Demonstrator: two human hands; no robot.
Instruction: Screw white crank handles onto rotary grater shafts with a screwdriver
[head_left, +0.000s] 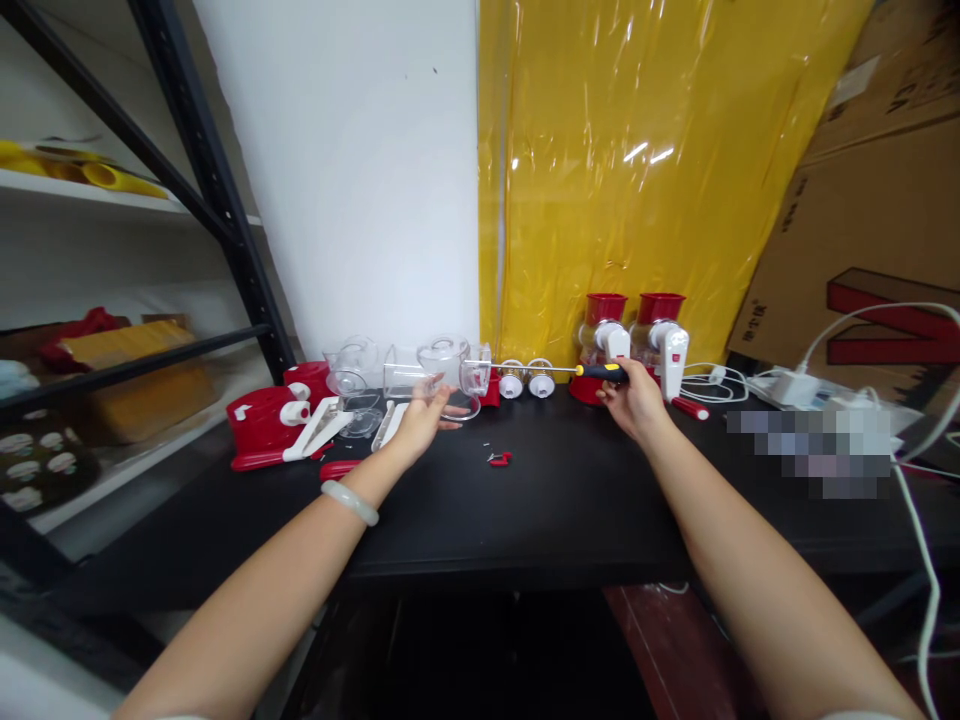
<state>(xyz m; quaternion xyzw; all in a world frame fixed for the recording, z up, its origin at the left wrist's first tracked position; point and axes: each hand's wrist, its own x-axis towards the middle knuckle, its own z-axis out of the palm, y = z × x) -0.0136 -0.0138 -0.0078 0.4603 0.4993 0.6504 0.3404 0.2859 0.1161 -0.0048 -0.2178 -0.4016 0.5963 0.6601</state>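
My left hand (426,418) is closed around the underside of a clear plastic housing (405,374), held above the black table. My right hand (636,402) grips a screwdriver (602,372) by its black and yellow handle. The thin shaft lies level and points left towards the housing's right end; whether the tip touches cannot be made out. Below, on the table, lie a small red piece (501,459) and what look like tiny screws. Two round parts with white caps (527,384) stand behind the shaft.
Red bases (264,425) with white arms (319,428) and other clear parts (352,362) crowd the left. Two assembled red and white hand-crank machines (673,355) stand at the back right, beside a red handle (690,408). White cables and a charger (796,387) lie farther right.
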